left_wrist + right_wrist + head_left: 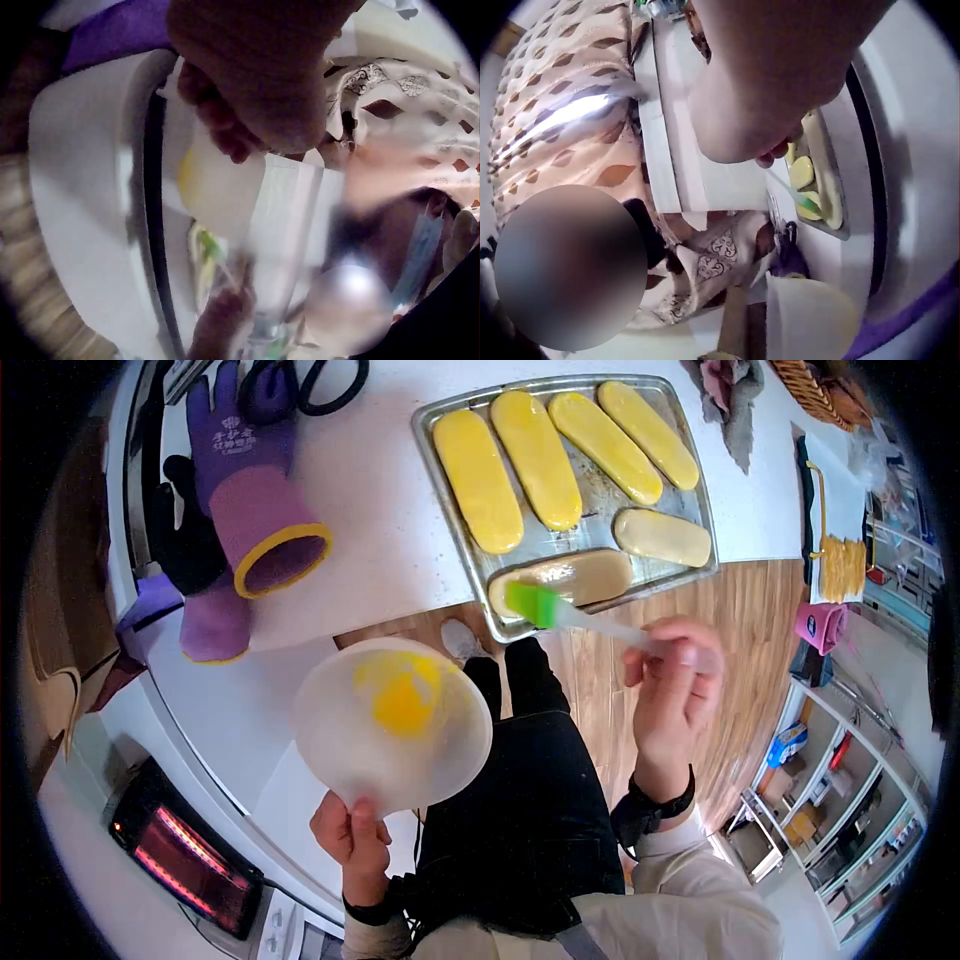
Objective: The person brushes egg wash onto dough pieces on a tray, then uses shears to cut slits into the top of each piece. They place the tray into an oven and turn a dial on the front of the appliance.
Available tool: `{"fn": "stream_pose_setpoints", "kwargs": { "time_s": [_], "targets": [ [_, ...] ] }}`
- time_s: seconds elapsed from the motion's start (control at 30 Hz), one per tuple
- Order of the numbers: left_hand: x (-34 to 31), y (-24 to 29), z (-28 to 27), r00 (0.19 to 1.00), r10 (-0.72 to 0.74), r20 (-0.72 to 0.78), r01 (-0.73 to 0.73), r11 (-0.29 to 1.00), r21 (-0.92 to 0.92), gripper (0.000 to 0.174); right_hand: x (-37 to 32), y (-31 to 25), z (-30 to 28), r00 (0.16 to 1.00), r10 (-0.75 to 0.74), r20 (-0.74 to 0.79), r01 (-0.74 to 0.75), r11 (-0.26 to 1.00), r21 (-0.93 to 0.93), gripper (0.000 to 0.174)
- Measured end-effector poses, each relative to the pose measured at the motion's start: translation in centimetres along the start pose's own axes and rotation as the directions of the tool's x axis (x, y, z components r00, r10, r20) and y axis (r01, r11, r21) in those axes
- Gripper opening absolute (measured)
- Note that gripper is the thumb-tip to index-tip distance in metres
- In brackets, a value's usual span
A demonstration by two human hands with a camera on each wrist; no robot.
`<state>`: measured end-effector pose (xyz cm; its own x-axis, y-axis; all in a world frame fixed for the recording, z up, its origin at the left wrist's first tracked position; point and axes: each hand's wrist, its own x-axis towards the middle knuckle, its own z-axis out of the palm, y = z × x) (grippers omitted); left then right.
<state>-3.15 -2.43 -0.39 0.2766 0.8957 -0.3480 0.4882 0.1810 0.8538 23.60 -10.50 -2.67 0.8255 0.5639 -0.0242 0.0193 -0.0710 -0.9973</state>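
My right hand (pixel 677 690) grips the clear handle of a green pastry brush (pixel 532 603). Its bristles touch the left end of a long dough piece (pixel 585 577) at the near edge of a metal baking tray (pixel 590 520). Several other dough pieces lie on the tray; the far ones, like this long one (pixel 478 480), are coated glossy yellow. A short piece (pixel 662 537) at the right looks paler. My left hand (pixel 352 838) holds a white bowl (pixel 350 750) by its near rim, tilted, with yellow egg wash (pixel 405 695) inside. In the right wrist view the brush (pixel 807 201) reaches the tray.
Purple work gloves (pixel 262 500) lie on the white table (pixel 370 490) left of the tray, near black-handled scissors (pixel 335 385). A glowing heater (pixel 190 860) stands at lower left. Shelving (pixel 840 800) is at the right, and a grey cloth (pixel 735 410) lies behind the tray.
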Motion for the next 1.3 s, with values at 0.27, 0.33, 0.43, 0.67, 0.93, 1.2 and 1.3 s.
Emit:
{"fn": "stream_pose_setpoints", "kwargs": {
  "time_s": [0.27, 0.33, 0.43, 0.67, 0.93, 1.2, 1.3],
  "targets": [
    [0.0, -0.9, -0.3, 0.999, 0.011, -0.050, -0.012, 1.000, -0.025, 0.032, 1.1, -0.8, -1.9, 0.989, -0.144, -0.011, 0.139, 0.971, -0.197, 0.022],
    [0.0, -1.1, -0.1, 0.998, 0.016, -0.056, -0.019, 0.999, -0.044, 0.033, 1.2, -1.8, -1.6, 0.989, -0.143, -0.034, 0.139, 0.986, -0.091, 0.019],
    [-0.1, -1.1, -0.2, 0.999, 0.023, -0.050, -0.025, 0.998, -0.054, 0.032, 1.2, -2.1, 0.6, 0.969, -0.150, 0.195, 0.167, 0.983, -0.075, 0.014],
    [-0.2, -1.2, -0.6, 0.996, -0.018, -0.084, 0.015, 0.999, -0.041, 0.034, 1.4, -1.7, -0.8, 0.973, -0.182, 0.139, 0.214, 0.941, -0.264, 0.015],
    [-0.2, -1.4, -0.9, 0.998, -0.012, -0.069, 0.009, 0.999, -0.044, 0.038, 1.9, -1.4, 0.6, 0.946, -0.217, 0.240, 0.276, 0.928, -0.251, 0.013],
    [0.1, -1.5, -1.0, 0.994, -0.027, -0.103, 0.022, 0.998, -0.050, 0.035, 2.7, -2.0, -3.7, 0.985, -0.155, -0.079, 0.123, 0.942, -0.311, 0.020],
    [0.1, -1.6, -0.9, 0.997, 0.046, -0.056, -0.052, 0.993, -0.107, 0.031, 1.5, -2.1, -2.1, 0.980, -0.201, -0.005, 0.197, 0.965, -0.171, 0.022]
  ]
}}
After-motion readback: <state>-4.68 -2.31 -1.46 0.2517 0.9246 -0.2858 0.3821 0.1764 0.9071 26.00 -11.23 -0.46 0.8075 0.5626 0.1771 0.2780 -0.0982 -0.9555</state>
